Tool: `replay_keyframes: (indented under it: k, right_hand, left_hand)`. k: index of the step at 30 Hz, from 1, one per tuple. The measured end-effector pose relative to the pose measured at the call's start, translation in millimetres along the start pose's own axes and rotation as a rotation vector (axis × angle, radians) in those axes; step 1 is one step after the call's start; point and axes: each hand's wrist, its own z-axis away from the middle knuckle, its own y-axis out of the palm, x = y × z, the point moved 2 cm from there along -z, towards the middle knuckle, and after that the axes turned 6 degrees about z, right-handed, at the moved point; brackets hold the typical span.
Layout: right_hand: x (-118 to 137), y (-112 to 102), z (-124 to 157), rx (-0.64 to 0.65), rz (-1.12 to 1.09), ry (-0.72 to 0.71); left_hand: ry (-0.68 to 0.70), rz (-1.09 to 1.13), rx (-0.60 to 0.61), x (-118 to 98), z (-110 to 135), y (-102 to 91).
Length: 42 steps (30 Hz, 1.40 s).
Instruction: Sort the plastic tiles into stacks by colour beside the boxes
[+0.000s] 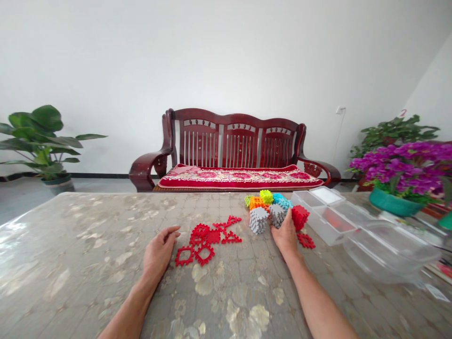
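Note:
My left hand [160, 247] rests on the table at the left of the red pieces, its fingers loosely bent and nothing seen in them. Flat red toothed building pieces [213, 237], some square frames and some triangles, lie in a loose group between my hands. My right hand [285, 235] is around a stack of dark grey toothed pieces [277, 215], thumb on the near left and a finger along its right side. A light grey stack [258, 220] stands just left of it. A red stack [300, 217] is on its right, with a flat red piece [306, 240] in front.
Behind the grey stacks are orange [257, 203], yellow-green [266, 197] and blue stacks [281, 200]. Clear plastic boxes [332, 226] stand at the right, beside a pot of purple flowers [399, 200]. Beyond the patterned table [106, 226] is a wooden bench [240, 141].

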Motion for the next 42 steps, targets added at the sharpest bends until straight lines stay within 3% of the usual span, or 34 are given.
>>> replay_keyframes:
  k: [20, 42]
  right_hand:
    - [2, 4, -11, -0.039, -0.031, -0.001]
    - [10, 0, -15, -0.221, -0.100, -0.081]
  left_hand:
    - [-0.026, 0.026, 0.029, 8, -3, 2.4]
    - [-0.028, 0.022, 0.022, 7, -3, 2.3]
